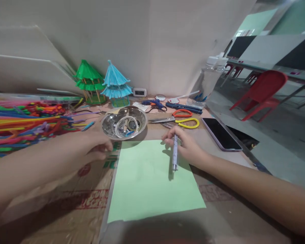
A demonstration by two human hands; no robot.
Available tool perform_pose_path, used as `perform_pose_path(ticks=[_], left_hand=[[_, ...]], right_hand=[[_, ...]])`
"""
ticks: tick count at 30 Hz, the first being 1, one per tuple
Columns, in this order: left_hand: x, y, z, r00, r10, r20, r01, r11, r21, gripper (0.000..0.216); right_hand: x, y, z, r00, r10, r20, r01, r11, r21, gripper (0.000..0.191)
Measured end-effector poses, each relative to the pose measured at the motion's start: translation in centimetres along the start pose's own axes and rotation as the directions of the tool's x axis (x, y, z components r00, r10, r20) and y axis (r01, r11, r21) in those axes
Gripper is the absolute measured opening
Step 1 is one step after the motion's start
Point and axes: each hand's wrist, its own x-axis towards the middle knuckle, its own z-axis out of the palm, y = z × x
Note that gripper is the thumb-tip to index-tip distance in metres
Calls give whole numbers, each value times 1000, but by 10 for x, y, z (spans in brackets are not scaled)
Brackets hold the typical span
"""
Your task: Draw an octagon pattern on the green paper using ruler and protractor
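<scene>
A light green sheet of paper [152, 183] lies flat on the cardboard-covered table in front of me. My right hand [185, 145] rests on its upper right part, fingers closed round a clear pen [175, 154] that points back toward me. My left hand [96, 145] reaches to the near rim of a shiny metal bowl [142, 127]; its fingers are curled at the rim, blurred. The bowl holds a tape ring and small items.
A heap of coloured pipe cleaners [22, 123] fills the left. Green [87, 81] and blue [115, 84] paper pagodas stand at the wall. Scissors [180, 120], a glue gun [154, 104], a phone [221, 134] and a water bottle [208, 79] lie right.
</scene>
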Motion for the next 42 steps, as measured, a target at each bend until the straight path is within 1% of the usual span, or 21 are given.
perform_pose_path(ticks=[2,4,6,7,9,11,13,15,17,18,21,23,25,27,29,31,33,36,39,42], left_hand=[[8,28,5,993,101,68,-98,994,-43,27],[26,52,18,979,182,91,-174,980,-91,28],[45,65,37,961,258,103,-247,963,-108,23],[52,67,46,952,298,78,-290,952,-96,22],[56,63,61,925,380,13,-380,925,-30,20],[47,53,70,886,460,-59,-457,887,62,25],[31,42,78,833,541,-117,-524,838,150,37],[13,33,87,766,626,-148,-592,776,219,44],[-1,26,96,711,686,-153,-639,722,264,41],[-5,23,100,692,705,-154,-656,704,273,38],[-9,14,106,653,744,-139,-703,664,255,32],[-8,7,107,644,756,-118,-726,652,218,39],[-8,1,108,666,738,-112,-720,675,165,47],[-9,0,107,706,695,-135,-686,719,110,49],[-10,4,106,761,625,-176,-628,777,46,43],[-9,12,104,825,526,-205,-539,842,-11,39],[-7,20,105,871,433,-231,-452,892,-32,41],[-4,26,109,896,358,-261,-384,922,-52,41],[-2,26,114,915,316,-250,-352,929,-112,39],[-2,25,116,921,309,-237,-346,928,-137,36]], right_hand=[[-1,1,2,1000,-9,17,9,1000,3,17],[-1,2,4,999,-19,39,19,1000,0,16],[-2,2,4,998,-26,54,27,1000,-7,16],[-2,2,3,998,-28,61,29,999,-13,16],[-4,2,2,996,-35,80,37,999,-27,15],[-5,1,0,994,-44,104,49,998,-44,13],[-5,0,0,991,-55,119,62,996,-58,12],[-5,0,0,990,-60,129,69,995,-70,11],[-5,0,1,989,-59,139,71,994,-81,11],[-5,0,1,987,-64,145,77,993,-91,12],[-4,1,1,980,-98,172,122,983,-138,12],[-5,2,0,975,-125,186,156,974,-165,13],[-5,3,0,971,-144,190,177,969,-175,14],[-5,4,-1,969,-159,191,193,965,-178,14],[-6,4,-1,968,-169,188,202,964,-176,13],[-6,4,-1,967,-171,188,205,963,-176,12],[-6,3,-2,967,-171,188,205,962,-181,12],[-6,2,-2,968,-165,187,200,962,-186,10],[-5,1,-2,966,-167,196,203,962,-181,9],[-5,0,-2,965,-174,199,211,960,-184,9]])
